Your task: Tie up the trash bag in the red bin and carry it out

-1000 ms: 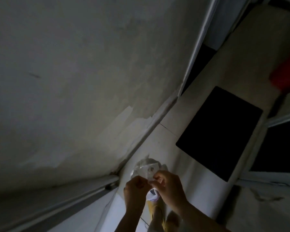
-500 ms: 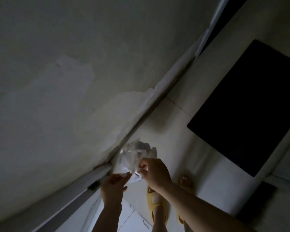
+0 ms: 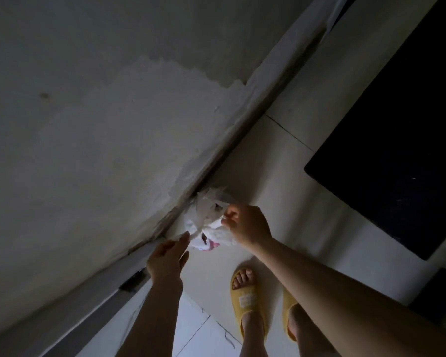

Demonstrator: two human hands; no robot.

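White trash bag (image 3: 211, 225) held above floor, beside wall base. Left hand (image 3: 166, 258) grip pinches one bag strip, right hand (image 3: 246, 224) grip pinches other. Yellow slipper (image 3: 245, 300) label unreadable.

Pale tiled floor (image 3: 281, 176), black mat (image 3: 397, 140) lying flat, feet in yellow slippers (image 3: 247, 302)

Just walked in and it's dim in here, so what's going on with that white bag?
A person in yellow slippers stands on a pale tiled floor near the wall, working on a white trash bag held up in front of them. The left hand pulls one strip of the bag's top while the right hand pinches another, as if tying it shut. No red bin is in view.
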